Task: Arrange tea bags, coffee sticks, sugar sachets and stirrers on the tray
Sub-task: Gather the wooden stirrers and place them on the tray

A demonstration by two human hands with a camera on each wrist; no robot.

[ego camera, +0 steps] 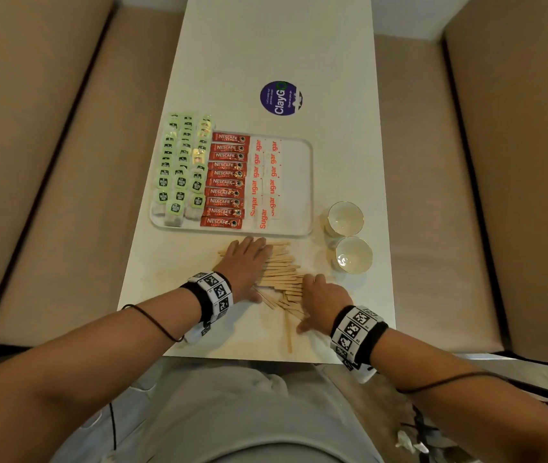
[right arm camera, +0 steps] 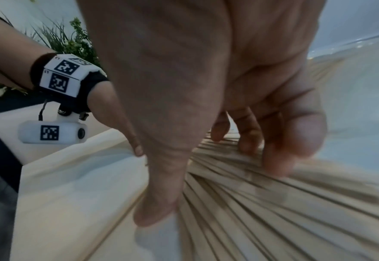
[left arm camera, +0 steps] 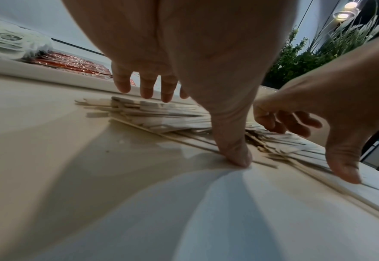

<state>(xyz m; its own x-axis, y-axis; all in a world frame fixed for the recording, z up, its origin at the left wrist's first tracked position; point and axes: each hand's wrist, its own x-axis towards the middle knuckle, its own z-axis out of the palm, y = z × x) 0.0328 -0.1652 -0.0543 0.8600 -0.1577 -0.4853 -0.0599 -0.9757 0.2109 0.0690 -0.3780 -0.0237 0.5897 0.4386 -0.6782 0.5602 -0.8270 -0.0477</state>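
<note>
On the white tray (ego camera: 299, 182) lie rows of green tea bags (ego camera: 182, 168) at the left, red coffee sticks (ego camera: 227, 182) in the middle and sugar sachets (ego camera: 264, 182) beside them; its right part is bare. A loose pile of wooden stirrers (ego camera: 282, 265) lies on the table in front of the tray. My left hand (ego camera: 252, 269) rests flat on the pile's left end with fingers straight and thumb on the table (left arm camera: 206, 98). My right hand (ego camera: 312, 302) rests on the right end of the stirrers (right arm camera: 273, 211), fingertips pressing them, thumb on the table (right arm camera: 184, 132).
Two white cups (ego camera: 345, 218) (ego camera: 353, 254) stand right of the tray, close to the stirrers. A purple round sticker (ego camera: 281, 98) lies farther back. One stirrer (ego camera: 288, 332) points toward the table's front edge. Beige sofa cushions flank the narrow table.
</note>
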